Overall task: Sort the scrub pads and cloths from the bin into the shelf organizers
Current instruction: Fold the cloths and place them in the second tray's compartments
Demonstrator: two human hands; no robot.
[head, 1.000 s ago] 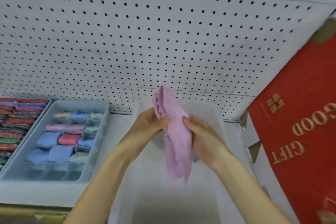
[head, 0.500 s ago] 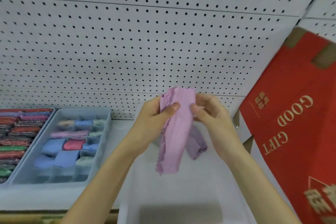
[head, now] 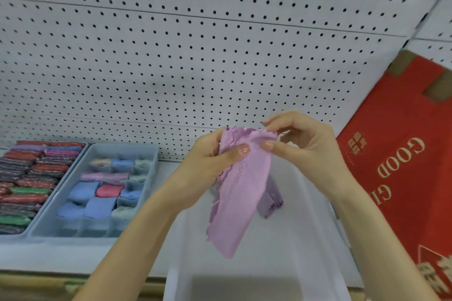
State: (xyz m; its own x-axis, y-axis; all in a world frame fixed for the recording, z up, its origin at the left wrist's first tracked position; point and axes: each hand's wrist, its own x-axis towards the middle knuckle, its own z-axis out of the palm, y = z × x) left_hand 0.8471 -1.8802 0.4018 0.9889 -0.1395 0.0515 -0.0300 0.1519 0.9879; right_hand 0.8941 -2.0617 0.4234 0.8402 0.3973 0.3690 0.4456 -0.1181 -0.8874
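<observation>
The top edge of the purple cloth (head: 242, 198) is now pulled wider than half a second ago, and the right hand (head: 305, 146) has moved a bit to the right. Both hands hold the cloth up in the middle of the frame, over the clear bin (head: 300, 252). The left hand (head: 210, 161) grips it with the thumb in front. Its other fingers are hidden behind the cloth. The right hand pinches the top edge. Part of the cloth hangs folded at the back and looks darker.

The bin is cut off at the bottom. At lower left, the blue organizer (head: 149, 154) holds folded cloths, all blurry. The scrub pads (head: 24, 178) beside it are cut off at the left edge. The red box (head: 403, 178) is cut off on the right.
</observation>
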